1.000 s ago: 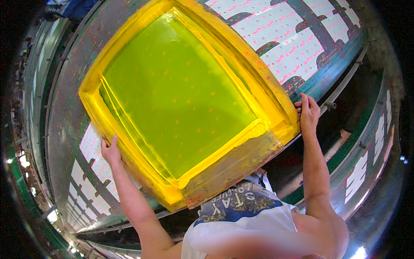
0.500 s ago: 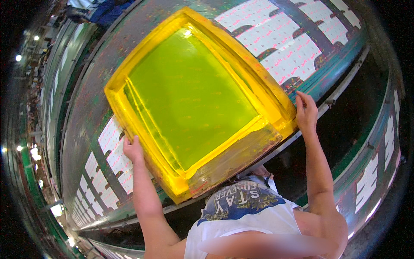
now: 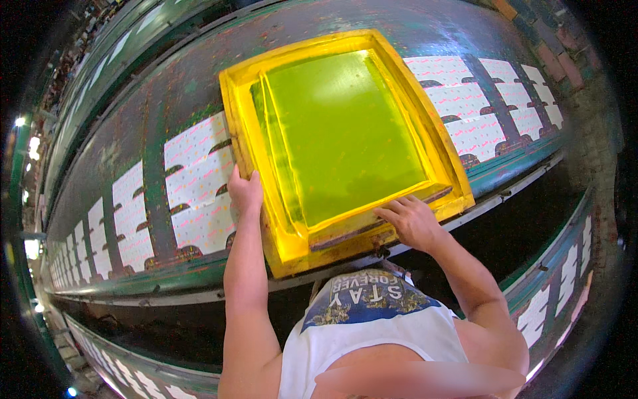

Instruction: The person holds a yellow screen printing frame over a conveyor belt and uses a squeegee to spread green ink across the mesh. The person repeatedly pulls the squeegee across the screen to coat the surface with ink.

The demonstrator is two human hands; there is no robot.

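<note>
A yellow screen-printing frame (image 3: 345,143) with a bright green mesh lies flat on a long dark green printing table (image 3: 173,86), its near edge reaching the table's near rim. The frame sits slightly turned, its far right corner pointing away toward the right.

The left hand (image 3: 244,189) rests against the outer left rail of the frame, about halfway along toward the near corner, fingers together and pressed flat on the yellow wood rather than wrapped around it. The right hand (image 3: 412,223) lies on the near rail of the frame toward its right end, fingers spread and pointing left along a dark bar, seemingly a squeegee (image 3: 372,226), that lies inside the frame just against the near rail. Whether those fingers are gripping the bar or only lying on it cannot be told.

On the table left of the frame lie white printed fabric panels (image 3: 193,179) with small pink dots and dark arched shapes along their near edges, separated by bare dark strips of the table; the row runs on to the far left. More of the same panels (image 3: 492,106) lie to the right of the frame. A second row of similar white panels (image 3: 551,299) shows on another table at the near right. The person wears a white sleeveless shirt (image 3: 379,326) with a blue printed panel.
</note>
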